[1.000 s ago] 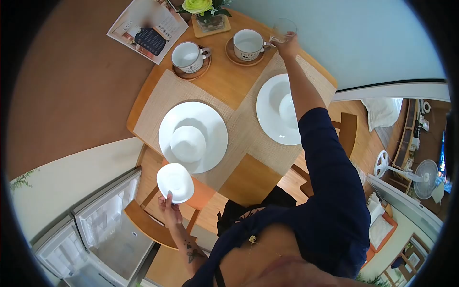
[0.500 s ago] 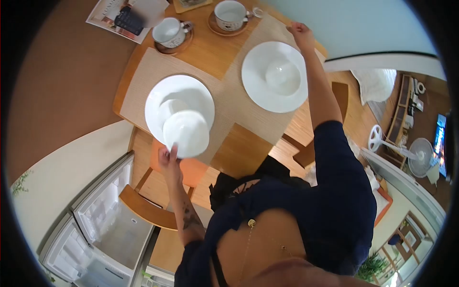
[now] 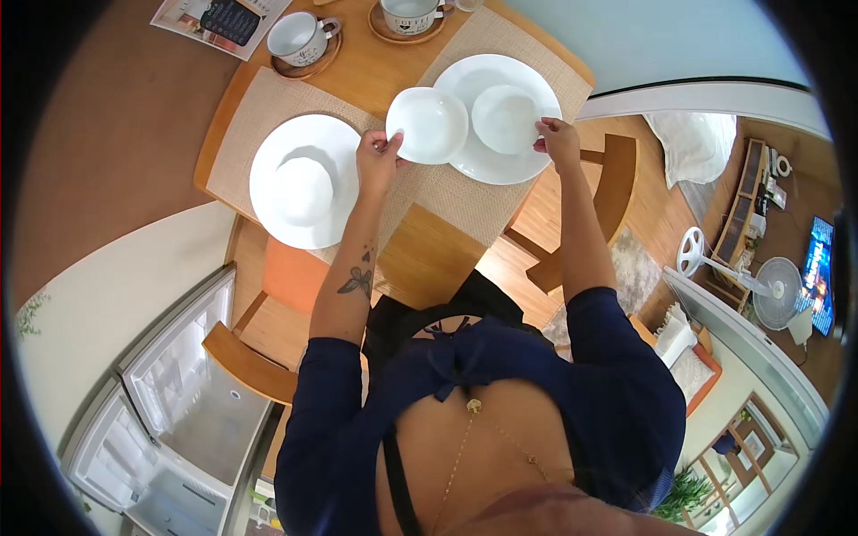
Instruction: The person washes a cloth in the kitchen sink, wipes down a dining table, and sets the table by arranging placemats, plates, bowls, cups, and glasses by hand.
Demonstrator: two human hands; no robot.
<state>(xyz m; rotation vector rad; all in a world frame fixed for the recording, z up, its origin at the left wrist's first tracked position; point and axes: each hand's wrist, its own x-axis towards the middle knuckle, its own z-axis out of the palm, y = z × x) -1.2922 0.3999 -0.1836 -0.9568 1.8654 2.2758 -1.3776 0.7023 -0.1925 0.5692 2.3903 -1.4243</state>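
Observation:
My left hand [image 3: 380, 163] pinches the edge of a small white bowl [image 3: 427, 125], held above the placemat just left of the right-hand plate. My right hand [image 3: 559, 145] has its fingertips closed at the rim of a second white bowl [image 3: 506, 120]. This bowl sits over the large white plate [image 3: 483, 71] on the right. To the left, another large white plate [image 3: 268, 161] carries a third white bowl [image 3: 304, 190], which no hand touches.
Two printed cups, a nearer one [image 3: 298, 40] and a farther one [image 3: 409, 16], stand on wooden saucers at the table's far side. Woven placemats [image 3: 241, 147] lie under the plates. A magazine [image 3: 183, 22] is at the far left corner. Chairs [image 3: 617, 183] stand around the wooden table [image 3: 429, 259].
My left hand has carried its bowl from over the left plate to beside the right plate. My right hand has come back from the table's far edge to the right bowl's rim.

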